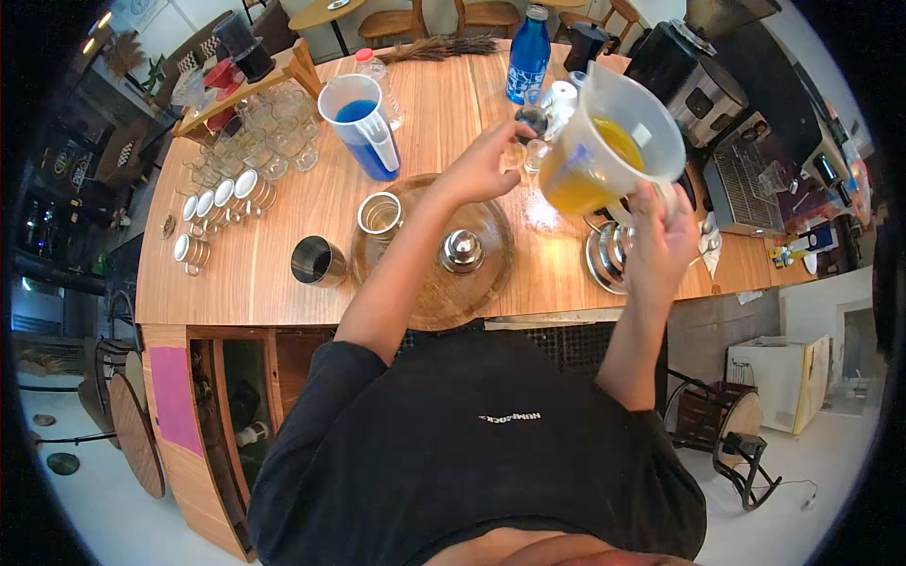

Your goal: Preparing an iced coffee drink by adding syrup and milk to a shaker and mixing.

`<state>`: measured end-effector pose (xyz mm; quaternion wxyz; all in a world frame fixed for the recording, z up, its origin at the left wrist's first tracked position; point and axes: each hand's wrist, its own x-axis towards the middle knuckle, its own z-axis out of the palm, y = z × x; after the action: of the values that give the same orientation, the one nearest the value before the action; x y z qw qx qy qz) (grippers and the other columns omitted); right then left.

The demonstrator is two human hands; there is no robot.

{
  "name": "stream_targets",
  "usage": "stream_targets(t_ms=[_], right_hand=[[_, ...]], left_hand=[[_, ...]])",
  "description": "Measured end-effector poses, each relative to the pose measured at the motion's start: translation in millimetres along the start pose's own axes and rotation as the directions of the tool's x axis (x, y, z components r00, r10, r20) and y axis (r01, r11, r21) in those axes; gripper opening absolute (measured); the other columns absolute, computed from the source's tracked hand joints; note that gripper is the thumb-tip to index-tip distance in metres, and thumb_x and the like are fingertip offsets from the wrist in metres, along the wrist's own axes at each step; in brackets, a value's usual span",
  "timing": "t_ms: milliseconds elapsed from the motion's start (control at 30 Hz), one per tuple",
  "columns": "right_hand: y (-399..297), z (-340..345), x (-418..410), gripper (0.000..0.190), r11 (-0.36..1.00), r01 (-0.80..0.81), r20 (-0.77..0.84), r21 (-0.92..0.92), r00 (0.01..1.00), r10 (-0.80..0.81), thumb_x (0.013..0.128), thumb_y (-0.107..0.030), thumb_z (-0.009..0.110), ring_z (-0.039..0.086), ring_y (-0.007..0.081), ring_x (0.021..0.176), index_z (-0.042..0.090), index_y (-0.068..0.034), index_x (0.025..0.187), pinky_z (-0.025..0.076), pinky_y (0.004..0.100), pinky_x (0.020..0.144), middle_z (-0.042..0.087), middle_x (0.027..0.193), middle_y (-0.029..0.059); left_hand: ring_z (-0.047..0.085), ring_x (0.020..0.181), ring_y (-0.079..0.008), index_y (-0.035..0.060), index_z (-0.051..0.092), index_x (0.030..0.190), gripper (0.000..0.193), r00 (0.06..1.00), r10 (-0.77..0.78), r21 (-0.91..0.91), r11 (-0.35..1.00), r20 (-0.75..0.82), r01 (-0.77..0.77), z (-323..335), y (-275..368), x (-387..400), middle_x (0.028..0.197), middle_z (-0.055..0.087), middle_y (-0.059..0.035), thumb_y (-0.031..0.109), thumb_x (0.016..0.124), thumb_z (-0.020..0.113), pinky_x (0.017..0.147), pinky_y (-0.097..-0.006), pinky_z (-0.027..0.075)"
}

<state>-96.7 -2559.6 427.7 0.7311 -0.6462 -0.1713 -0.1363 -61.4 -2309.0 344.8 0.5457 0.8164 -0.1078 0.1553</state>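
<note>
My right hand grips the handle of a translucent plastic pitcher of yellow liquid, held tilted above the right part of the wooden counter. My left hand reaches across the round wooden tray, its thumb and fingers apart. Just past its fingers stand a small clear glass and a dark round vessel; I cannot tell whether the fingers touch them. On the tray are a striped mug with a white interior and a shiny domed metal piece. Partly below the pitcher is a shiny metal vessel.
Left of the tray stand a steel cup, a pitcher of blue liquid, striped mugs and glass mugs. A blue bottle and a moka pot are at the back. An espresso machine occupies the right.
</note>
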Motion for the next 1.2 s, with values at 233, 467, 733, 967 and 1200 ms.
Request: stream_targets(t_ms=[233,467,733,967,1200], right_hand=[[-16,-56,-16,0.025,0.999,-0.009,-0.086,0.047,0.996,0.013,0.097,-0.012,0.07,0.055,0.0028,0.081,0.063,0.005,0.113,0.041,0.0178,0.071,0.065,0.091,-0.0005],[-16,-87,-25,0.037,0.998,-0.02,-0.096,0.066,0.995,0.026,0.094,-0.01,0.073,0.053,0.0016,0.079,0.061,0.008,0.124,0.042,0.0159,0.073,0.065,0.092,-0.0008],[-14,-101,-33,0.018,0.999,-0.043,-0.078,0.018,0.996,0.044,0.092,-0.008,0.075,0.041,-0.0012,0.07,0.063,0.003,0.099,0.03,0.0148,0.064,0.049,0.077,-0.0081],[-12,-107,-39,0.027,0.994,-0.095,0.027,0.056,0.995,0.094,0.089,-0.011,0.079,0.035,-0.0013,0.065,0.054,-0.003,0.083,0.026,0.0155,0.058,0.042,0.073,-0.0087],[-14,-95,-41,0.03,0.996,-0.083,0.209,0.041,0.975,0.073,0.085,-0.01,0.082,0.034,-0.0008,0.064,0.053,-0.004,0.079,0.027,0.0161,0.057,0.04,0.069,-0.0095]], left_hand=[[0.057,0.114,-0.0259,0.0022,0.051,0.13,0.059,0.996,-0.088,0.11,0.99,0.001,0.087,38,-50,38,0.121,0.059,-0.0156,0.016,0.079,0.076,0.095,-0.0376,0.049],[0.064,0.108,-0.0341,-0.0034,0.052,0.126,0.076,0.99,-0.137,0.247,0.959,-0.038,0.142,52,-122,55,0.115,0.064,-0.0225,0.025,0.067,0.09,0.093,-0.0414,0.052],[0.071,0.093,-0.0245,-0.0027,0.065,0.118,0.055,0.981,-0.193,0.312,0.933,0.021,0.177,56,-113,59,0.105,0.07,-0.0181,0.025,0.076,0.087,0.079,-0.0369,0.057],[0.065,0.093,-0.0151,0.0,0.063,0.109,0.043,0.954,-0.296,0.073,0.954,0.052,0.292,36,-79,38,0.101,0.069,-0.009,0.023,0.081,0.085,0.078,-0.0316,0.053],[0.064,0.106,-0.0142,0.0015,0.057,0.124,0.043,0.97,-0.215,-0.436,0.888,-0.115,0.146,10,-5,-38,0.112,0.067,-0.0054,0.008,0.087,0.078,0.092,-0.0278,0.053]])
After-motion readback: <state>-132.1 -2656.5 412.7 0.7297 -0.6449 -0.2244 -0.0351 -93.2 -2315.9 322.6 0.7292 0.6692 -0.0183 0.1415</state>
